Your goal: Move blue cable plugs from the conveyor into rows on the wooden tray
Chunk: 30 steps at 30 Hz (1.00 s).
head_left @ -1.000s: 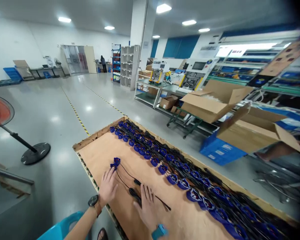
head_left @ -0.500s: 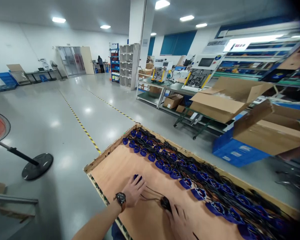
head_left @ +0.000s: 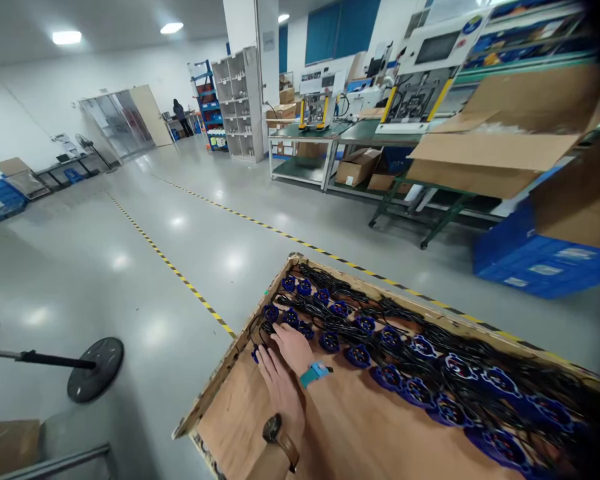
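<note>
Both my hands moved to far corner of table (head_left: 215, 393). Left hand (head_left: 280, 390), right hand (head_left: 293, 347) press flat on blue-plug cable (head_left: 263, 330) beside row of cables (head_left: 380, 340); no grip closed.

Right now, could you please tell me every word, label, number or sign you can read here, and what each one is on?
None can be read.
White labels on the blue crate: print too blurred.
Round logo on the machine: too small to read.
Paper on the pillar: too small.
Watch on the left wrist: dial unreadable.
Blue parts by the hands: no print shows.
</note>
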Tool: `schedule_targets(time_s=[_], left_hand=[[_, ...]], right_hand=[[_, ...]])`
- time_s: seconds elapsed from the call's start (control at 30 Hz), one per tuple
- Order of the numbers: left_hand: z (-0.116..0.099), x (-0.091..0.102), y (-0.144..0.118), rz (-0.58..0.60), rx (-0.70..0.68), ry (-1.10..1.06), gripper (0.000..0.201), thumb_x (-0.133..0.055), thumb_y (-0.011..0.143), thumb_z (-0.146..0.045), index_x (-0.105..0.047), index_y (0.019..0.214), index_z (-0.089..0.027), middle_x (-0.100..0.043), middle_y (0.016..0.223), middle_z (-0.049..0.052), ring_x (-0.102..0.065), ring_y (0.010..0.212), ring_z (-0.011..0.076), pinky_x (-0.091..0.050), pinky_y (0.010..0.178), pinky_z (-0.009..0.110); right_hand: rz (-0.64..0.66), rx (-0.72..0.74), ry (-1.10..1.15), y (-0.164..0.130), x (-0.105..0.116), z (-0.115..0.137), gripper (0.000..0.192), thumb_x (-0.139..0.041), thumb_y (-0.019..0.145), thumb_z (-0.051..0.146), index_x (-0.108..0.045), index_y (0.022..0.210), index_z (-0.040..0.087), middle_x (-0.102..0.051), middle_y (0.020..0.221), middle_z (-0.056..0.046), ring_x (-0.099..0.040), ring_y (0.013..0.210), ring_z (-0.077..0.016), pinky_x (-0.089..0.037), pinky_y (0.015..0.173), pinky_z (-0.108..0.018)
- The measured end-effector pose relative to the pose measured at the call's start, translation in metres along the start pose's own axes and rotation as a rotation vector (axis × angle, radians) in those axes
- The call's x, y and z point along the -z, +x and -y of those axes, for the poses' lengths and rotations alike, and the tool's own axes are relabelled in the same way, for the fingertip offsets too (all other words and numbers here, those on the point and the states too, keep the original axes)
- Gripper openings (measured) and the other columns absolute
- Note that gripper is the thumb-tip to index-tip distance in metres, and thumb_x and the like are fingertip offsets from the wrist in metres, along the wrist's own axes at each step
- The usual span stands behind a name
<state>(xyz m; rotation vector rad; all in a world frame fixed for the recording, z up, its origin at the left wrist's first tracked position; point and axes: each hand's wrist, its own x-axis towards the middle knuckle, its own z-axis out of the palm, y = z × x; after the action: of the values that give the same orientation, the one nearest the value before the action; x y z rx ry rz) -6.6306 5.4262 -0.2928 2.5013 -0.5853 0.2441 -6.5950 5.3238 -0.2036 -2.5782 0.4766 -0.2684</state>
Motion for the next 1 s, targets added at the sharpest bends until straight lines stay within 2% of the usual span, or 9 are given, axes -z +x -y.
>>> schedule_targets(time_s=[0.07, 0.13, 0.27, 0.37, 0.5, 0.6, 0.73, 0.87, 1.0], left_hand=[[0.000, 0.002, -0.001, 0.071, 0.036, 0.016, 0.074, -0.024, 0.089, -0.003, 0.003, 0.158, -0.010, -0.006, 0.165, 0.022, 0.000, 0.152, 0.0374, -0.024, 0.120, 0.069], [0.004, 0.012, -0.003, 0.138, 0.041, 0.019, 0.074, -0.028, 0.091, -0.007, 0.002, 0.158, -0.007, -0.007, 0.164, 0.024, -0.002, 0.152, 0.0381, -0.023, 0.121, 0.069], [0.015, 0.041, 0.000, 0.118, -0.111, 0.051, 0.080, -0.041, 0.093, -0.022, 0.004, 0.159, -0.018, -0.015, 0.165, 0.021, -0.012, 0.152, 0.0418, -0.029, 0.115, 0.075], [0.017, 0.055, 0.009, 0.130, -0.171, 0.033, 0.084, -0.042, 0.091, -0.023, 0.006, 0.159, -0.017, -0.010, 0.166, 0.020, -0.011, 0.152, 0.0433, -0.032, 0.116, 0.073], [0.010, 0.051, 0.024, 0.177, -0.227, -0.043, 0.082, -0.038, 0.091, -0.020, 0.009, 0.158, -0.015, -0.003, 0.166, 0.021, -0.006, 0.152, 0.0435, -0.035, 0.116, 0.071], [0.005, 0.042, 0.033, 0.167, -0.258, -0.046, 0.082, -0.037, 0.091, -0.013, 0.010, 0.158, -0.017, -0.006, 0.166, 0.022, -0.005, 0.153, 0.0418, -0.035, 0.116, 0.070], [0.002, 0.038, 0.041, 0.158, -0.306, -0.042, 0.085, -0.042, 0.090, -0.010, 0.008, 0.158, -0.017, -0.010, 0.165, 0.024, -0.003, 0.152, 0.0419, -0.034, 0.115, 0.069], [0.004, 0.049, 0.044, 0.246, -0.318, -0.086, 0.085, -0.044, 0.089, -0.015, 0.004, 0.159, -0.013, -0.009, 0.166, 0.022, -0.002, 0.154, 0.0380, -0.031, 0.119, 0.065], [0.016, 0.065, 0.047, 0.250, -0.380, -0.049, 0.087, -0.049, 0.092, -0.033, 0.002, 0.158, -0.009, -0.012, 0.165, 0.023, -0.003, 0.154, 0.0372, -0.025, 0.120, 0.065]], right_hand=[[0.020, -0.020, -0.053, 0.002, -0.003, 0.002, 0.032, -0.047, 0.099, 0.025, -0.064, 0.124, 0.017, -0.069, 0.101, -0.008, -0.065, 0.094, -0.0200, -0.053, 0.080, -0.028], [0.014, 0.014, -0.094, -0.001, -0.008, 0.001, 0.031, -0.048, 0.098, 0.023, -0.065, 0.124, 0.017, -0.069, 0.103, -0.008, -0.063, 0.096, -0.0198, -0.053, 0.082, -0.028], [-0.003, 0.086, -0.160, -0.006, -0.017, 0.002, 0.033, -0.050, 0.095, 0.014, -0.065, 0.124, 0.015, -0.068, 0.111, -0.009, -0.059, 0.101, -0.0214, -0.052, 0.087, -0.032], [-0.015, 0.084, -0.193, -0.004, -0.020, 0.003, 0.036, -0.049, 0.094, 0.010, -0.063, 0.126, 0.014, -0.067, 0.114, -0.010, -0.058, 0.103, -0.0227, -0.053, 0.087, -0.035], [-0.062, -0.012, -0.247, 0.001, -0.018, 0.001, 0.036, -0.047, 0.095, 0.010, -0.062, 0.127, 0.012, -0.068, 0.108, -0.010, -0.060, 0.096, -0.0231, -0.055, 0.083, -0.036], [-0.108, -0.069, -0.259, 0.002, -0.015, 0.000, 0.032, -0.046, 0.096, 0.011, -0.064, 0.123, 0.012, -0.068, 0.104, -0.010, -0.060, 0.096, -0.0235, -0.055, 0.083, -0.036], [-0.151, -0.053, -0.201, 0.003, -0.016, -0.001, 0.032, -0.048, 0.093, 0.009, -0.066, 0.119, 0.013, -0.066, 0.108, -0.012, -0.059, 0.100, -0.0239, -0.055, 0.088, -0.036], [-0.220, 0.020, -0.098, 0.000, -0.015, -0.005, 0.034, -0.043, 0.094, 0.007, -0.067, 0.118, 0.014, -0.066, 0.115, -0.011, -0.058, 0.108, -0.0225, -0.053, 0.099, -0.037], [-0.418, 0.028, 0.011, -0.024, -0.006, -0.007, 0.042, -0.035, 0.097, 0.009, -0.061, 0.130, 0.014, -0.064, 0.124, -0.012, -0.056, 0.120, -0.0237, -0.050, 0.105, -0.043]])
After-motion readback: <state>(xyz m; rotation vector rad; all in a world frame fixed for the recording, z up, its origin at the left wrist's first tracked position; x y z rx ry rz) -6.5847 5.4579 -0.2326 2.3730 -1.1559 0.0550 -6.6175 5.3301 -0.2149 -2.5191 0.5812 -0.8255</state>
